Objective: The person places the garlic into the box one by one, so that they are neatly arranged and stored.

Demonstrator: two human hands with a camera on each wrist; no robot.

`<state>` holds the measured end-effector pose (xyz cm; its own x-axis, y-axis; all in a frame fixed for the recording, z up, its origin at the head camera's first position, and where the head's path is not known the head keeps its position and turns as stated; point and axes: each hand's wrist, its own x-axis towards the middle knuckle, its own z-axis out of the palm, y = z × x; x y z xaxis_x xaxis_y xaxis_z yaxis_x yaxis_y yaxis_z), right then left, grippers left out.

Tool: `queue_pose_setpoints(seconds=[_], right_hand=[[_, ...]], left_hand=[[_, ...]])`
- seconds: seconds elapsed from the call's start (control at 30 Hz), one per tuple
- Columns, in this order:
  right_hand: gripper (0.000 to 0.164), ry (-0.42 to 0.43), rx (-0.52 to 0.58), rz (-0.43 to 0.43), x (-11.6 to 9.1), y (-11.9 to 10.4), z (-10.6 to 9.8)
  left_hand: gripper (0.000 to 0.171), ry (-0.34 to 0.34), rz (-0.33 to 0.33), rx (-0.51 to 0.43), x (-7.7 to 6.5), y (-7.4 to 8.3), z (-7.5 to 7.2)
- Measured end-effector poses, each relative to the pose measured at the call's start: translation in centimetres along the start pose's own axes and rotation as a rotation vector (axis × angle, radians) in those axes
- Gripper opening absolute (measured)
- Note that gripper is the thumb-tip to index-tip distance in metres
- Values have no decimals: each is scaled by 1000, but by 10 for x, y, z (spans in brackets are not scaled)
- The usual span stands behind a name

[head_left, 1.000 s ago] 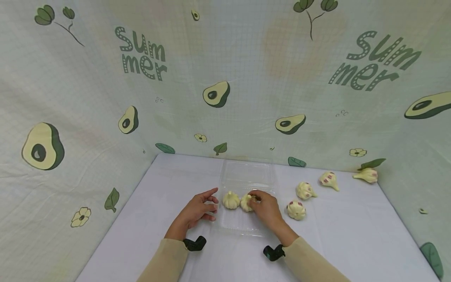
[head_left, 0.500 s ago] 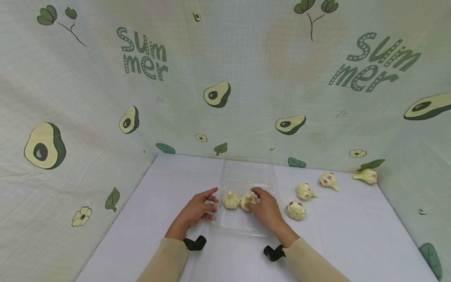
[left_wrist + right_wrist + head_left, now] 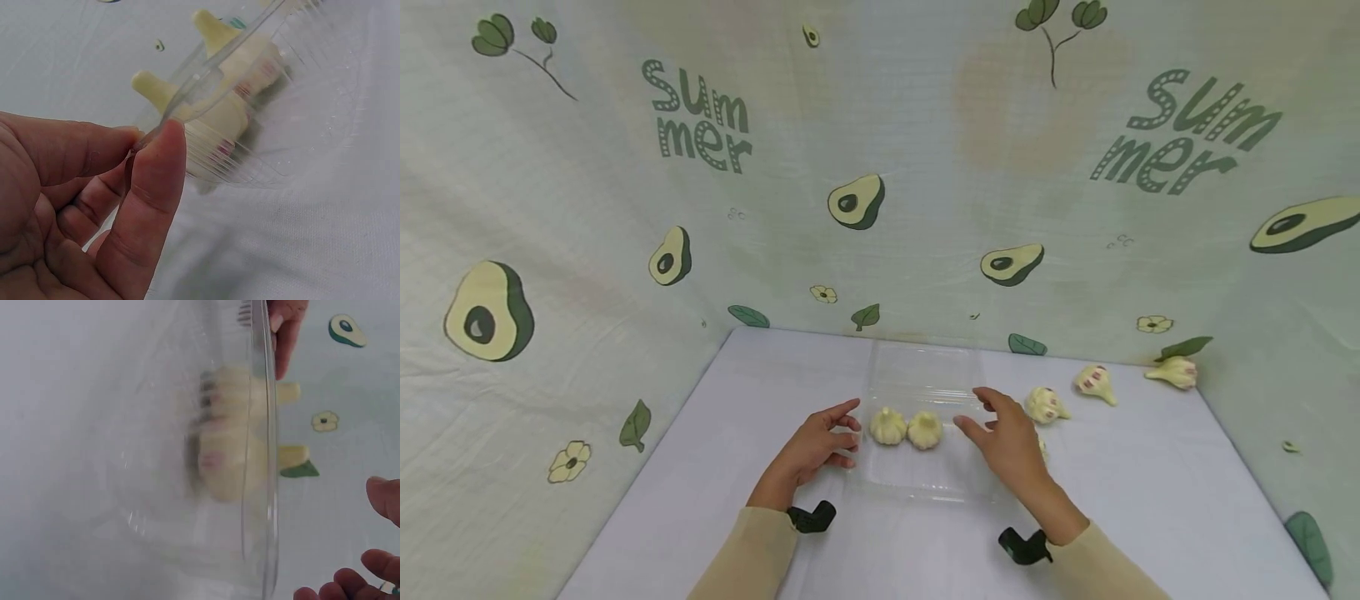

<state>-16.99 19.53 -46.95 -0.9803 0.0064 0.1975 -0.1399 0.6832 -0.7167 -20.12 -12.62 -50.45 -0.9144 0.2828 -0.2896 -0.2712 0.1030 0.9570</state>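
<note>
A clear plastic clamshell container (image 3: 917,482) lies with its lid folded back toward the wall. Inside sit two garlic bulbs, the left one (image 3: 888,427) and the right one (image 3: 925,430), side by side with stems up. My left hand (image 3: 815,447) pinches the container's left rim between thumb and finger, as the left wrist view shows. My right hand (image 3: 1015,442) hovers over the container's right side, fingers spread and holding nothing. In the right wrist view, both bulbs show blurred through the clear wall, with right-hand fingertips (image 3: 384,494) apart from the rim.
Loose garlic bulbs lie to the right: one (image 3: 1046,406) behind my right hand, another (image 3: 1095,383) farther back, and one (image 3: 1175,372) by the back corner. One more bulb (image 3: 1043,448) is mostly hidden by that hand. Printed cloth walls (image 3: 925,275) enclose the white table.
My right hand has let go of the right-hand garlic bulb in the container and moved right, now covering most of the nearest loose bulb. The left hand stays at the rim.
</note>
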Motion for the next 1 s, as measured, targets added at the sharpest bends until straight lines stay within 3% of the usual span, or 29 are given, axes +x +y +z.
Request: queue_pose_setpoints(seconds=[0.33,0.5,0.7,1.0], right_hand=[[63,126,-107,-10,-16,55,-45],[70,51,-134,2,-21,80,-52],[74,-83,-100,61,-20,97,-45],[70,-109,-91,97,-20,108,-33]], left_hand=[[75,3,4,16,3,0,-1],[75,2,-3,11,3,-1,-1],[75,0,1,11,2,0,-2],[75,-3,6,13,2,-1,-3]])
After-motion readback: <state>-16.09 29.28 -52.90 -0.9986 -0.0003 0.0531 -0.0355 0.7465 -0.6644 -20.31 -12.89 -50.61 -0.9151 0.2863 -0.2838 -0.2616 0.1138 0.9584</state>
